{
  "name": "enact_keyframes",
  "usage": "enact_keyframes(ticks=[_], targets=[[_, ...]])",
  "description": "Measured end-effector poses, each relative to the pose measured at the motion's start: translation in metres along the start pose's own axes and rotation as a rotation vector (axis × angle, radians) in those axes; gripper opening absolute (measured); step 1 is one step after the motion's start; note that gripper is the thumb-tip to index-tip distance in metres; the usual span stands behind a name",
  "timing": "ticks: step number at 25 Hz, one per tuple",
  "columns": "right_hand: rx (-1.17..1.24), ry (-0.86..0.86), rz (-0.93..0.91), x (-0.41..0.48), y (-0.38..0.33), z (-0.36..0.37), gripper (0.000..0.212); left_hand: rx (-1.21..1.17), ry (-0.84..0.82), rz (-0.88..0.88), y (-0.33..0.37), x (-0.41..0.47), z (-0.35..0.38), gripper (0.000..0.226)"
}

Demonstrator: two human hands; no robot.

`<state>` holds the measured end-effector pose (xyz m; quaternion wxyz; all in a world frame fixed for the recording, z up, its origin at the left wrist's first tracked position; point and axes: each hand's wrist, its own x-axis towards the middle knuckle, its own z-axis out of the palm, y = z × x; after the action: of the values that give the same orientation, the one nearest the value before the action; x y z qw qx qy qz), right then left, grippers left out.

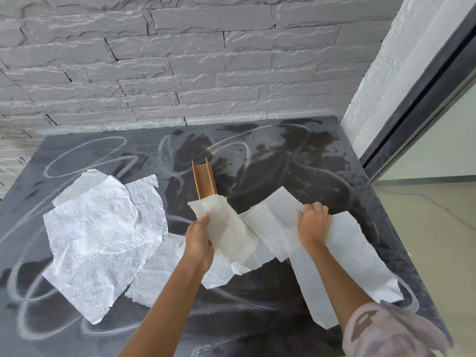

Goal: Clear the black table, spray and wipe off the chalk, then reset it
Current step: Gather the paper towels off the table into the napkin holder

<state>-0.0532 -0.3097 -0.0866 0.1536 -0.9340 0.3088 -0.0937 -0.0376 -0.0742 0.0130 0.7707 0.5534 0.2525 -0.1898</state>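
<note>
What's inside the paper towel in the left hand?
A copper-coloured channel piece sticks out of the towel that the left hand grips. Its lower end is covered by the towel, so how far it runs cannot be seen.

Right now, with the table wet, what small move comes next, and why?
Probably sweep the right hand and the towel it grips across the table toward the far edge: chalk loops show there among wet patches. The left hand is busy holding the towel-wrapped holder.
</note>
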Motion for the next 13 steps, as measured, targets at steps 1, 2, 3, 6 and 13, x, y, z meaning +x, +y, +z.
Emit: enact_keyframes(ticks=[1,2,3,6,13], targets=[[-0.027,-0.010,0.006,0.003,-0.002,-0.002,0.021,-0.013,-0.009,0.003,0.000,0.000,0.000,0.022],[-0.019,-0.014,0.017,0.006,-0.005,-0.005,0.019,-0.024,-0.019,0.003,0.000,0.000,-0.001,0.023],[0.043,-0.017,0.043,0.007,-0.009,-0.010,0.018,-0.038,-0.028,-0.004,0.000,0.001,-0.002,0.024],[0.463,0.038,0.168,0.003,-0.032,-0.035,0.013,-0.114,-0.054,-0.060,-0.001,0.005,-0.005,0.026],[0.438,0.413,-0.675,-0.058,-0.109,-0.047,0.008,-0.228,-0.094,-0.125,-0.001,0.012,-0.008,0.040]])
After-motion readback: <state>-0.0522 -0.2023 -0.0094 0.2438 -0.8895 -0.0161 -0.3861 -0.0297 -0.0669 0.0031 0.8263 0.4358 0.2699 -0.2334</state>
